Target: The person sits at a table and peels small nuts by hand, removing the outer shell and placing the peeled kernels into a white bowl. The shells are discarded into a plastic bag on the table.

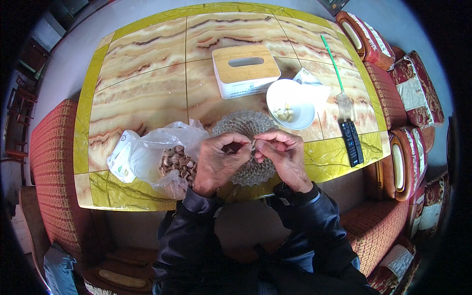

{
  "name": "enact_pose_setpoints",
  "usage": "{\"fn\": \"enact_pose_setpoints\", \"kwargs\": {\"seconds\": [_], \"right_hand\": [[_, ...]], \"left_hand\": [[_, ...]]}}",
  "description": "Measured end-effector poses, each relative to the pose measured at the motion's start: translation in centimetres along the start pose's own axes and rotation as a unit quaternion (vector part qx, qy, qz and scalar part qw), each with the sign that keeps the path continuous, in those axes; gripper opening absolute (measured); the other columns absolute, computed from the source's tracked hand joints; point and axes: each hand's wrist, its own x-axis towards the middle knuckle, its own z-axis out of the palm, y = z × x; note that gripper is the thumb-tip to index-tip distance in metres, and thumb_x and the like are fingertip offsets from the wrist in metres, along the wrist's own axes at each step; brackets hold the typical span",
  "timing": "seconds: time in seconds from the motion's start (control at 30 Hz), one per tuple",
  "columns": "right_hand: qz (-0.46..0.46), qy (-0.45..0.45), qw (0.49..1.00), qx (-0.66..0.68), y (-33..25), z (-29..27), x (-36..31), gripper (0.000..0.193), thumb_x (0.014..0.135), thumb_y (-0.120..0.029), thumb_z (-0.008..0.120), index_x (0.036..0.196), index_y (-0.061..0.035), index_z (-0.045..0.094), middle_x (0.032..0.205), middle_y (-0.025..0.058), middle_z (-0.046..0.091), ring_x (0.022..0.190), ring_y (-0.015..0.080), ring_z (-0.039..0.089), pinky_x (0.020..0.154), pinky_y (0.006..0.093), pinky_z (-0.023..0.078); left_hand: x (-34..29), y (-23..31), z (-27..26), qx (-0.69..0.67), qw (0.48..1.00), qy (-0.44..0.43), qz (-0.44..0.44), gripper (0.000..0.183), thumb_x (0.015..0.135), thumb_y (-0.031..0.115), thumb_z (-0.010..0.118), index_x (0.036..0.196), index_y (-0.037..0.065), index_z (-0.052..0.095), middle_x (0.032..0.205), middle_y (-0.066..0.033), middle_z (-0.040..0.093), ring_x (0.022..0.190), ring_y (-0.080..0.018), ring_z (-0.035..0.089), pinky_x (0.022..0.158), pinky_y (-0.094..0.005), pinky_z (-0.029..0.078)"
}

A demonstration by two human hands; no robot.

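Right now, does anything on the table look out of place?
Slightly: a green-handled tool, perhaps a fly swatter, lies to the right of the white bowl of pale cloves, which seems odd near food.

Marbled table point(147, 93), dish point(242, 119), bag point(145, 153), bowl point(303, 114), tissue box point(246, 74)

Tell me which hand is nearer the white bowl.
Right. The right hand is this side of the white bowl; the left hand is farther off to its left.

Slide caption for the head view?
Left hand and right hand pinch a small piece over a textured glass bowl, bagged brown cloves at left, pale cloves in a white bowl beyond.
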Motion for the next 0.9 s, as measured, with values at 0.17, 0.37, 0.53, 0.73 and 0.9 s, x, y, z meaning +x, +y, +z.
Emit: {"fn": "enact_pose_setpoints", "kwargs": {"seconds": [0.17, 0.37, 0.53, 0.73, 0.9], "right_hand": [[0.026, -0.001, 0.999, 0.046, 0.3, 0.1, 0.0, 0.011, 0.092, 0.003, 0.066, 0.103, 0.0035, 0.071, 0.086, 0.0084, 0.07, 0.07, 0.012, 0.065, 0.063, 0.0261, 0.055], [0.085, -0.018, 0.983, 0.164, 0.0, -0.2, -0.2, 0.014, 0.094, -0.002, 0.065, 0.106, 0.0028, 0.07, 0.086, 0.0086, 0.07, 0.071, 0.0133, 0.066, 0.063, 0.0274, 0.055], [0.145, -0.029, 0.958, 0.247, -0.2, -0.2, -0.1, 0.016, 0.096, -0.004, 0.064, 0.109, 0.0022, 0.069, 0.087, 0.0083, 0.07, 0.073, 0.0138, 0.066, 0.066, 0.0278, 0.055], [0.027, 0.008, 0.996, 0.081, 0.3, 0.7, -0.3, 0.02, 0.096, -0.004, 0.064, 0.114, 0.0035, 0.069, 0.09, 0.0078, 0.071, 0.074, 0.011, 0.066, 0.068, 0.0251, 0.056], [-0.041, -0.021, 0.999, -0.006, 0.3, 0.6, -0.5, 0.024, 0.094, 0.002, 0.064, 0.119, 0.0037, 0.068, 0.093, 0.0079, 0.071, 0.079, 0.0106, 0.066, 0.072, 0.0243, 0.057]], "left_hand": [[-0.1, -0.5, 0.4, -0.022, 1.0, 0.011, -0.005, 0.004, 0.087, -0.002, 0.069, 0.091, -0.002, 0.069, 0.082, 0.0006, 0.066, 0.075, -0.0038, 0.057, 0.067, -0.0203, 0.049], [0.0, -0.1, 0.6, -0.018, 1.0, 0.011, -0.024, 0.002, 0.089, 0.001, 0.068, 0.091, -0.001, 0.069, 0.081, 0.0022, 0.066, 0.073, -0.0029, 0.055, 0.065, -0.0202, 0.047], [0.0, 0.3, 0.6, -0.043, 0.996, 0.011, -0.079, 0.004, 0.09, 0.003, 0.068, 0.09, -0.001, 0.069, 0.081, 0.003, 0.065, 0.072, -0.0023, 0.054, 0.065, -0.0203, 0.047], [0.3, -0.1, 0.9, -0.037, 0.997, 0.041, -0.045, 0.004, 0.09, 0.003, 0.068, 0.091, -0.001, 0.069, 0.08, 0.0019, 0.065, 0.072, -0.0028, 0.056, 0.065, -0.0202, 0.047], [0.2, 0.5, 0.8, -0.055, 0.998, 0.031, -0.029, 0.002, 0.09, -0.001, 0.066, 0.09, -0.001, 0.068, 0.081, -0.0009, 0.067, 0.072, -0.0052, 0.061, 0.065, -0.0206, 0.049]]}}
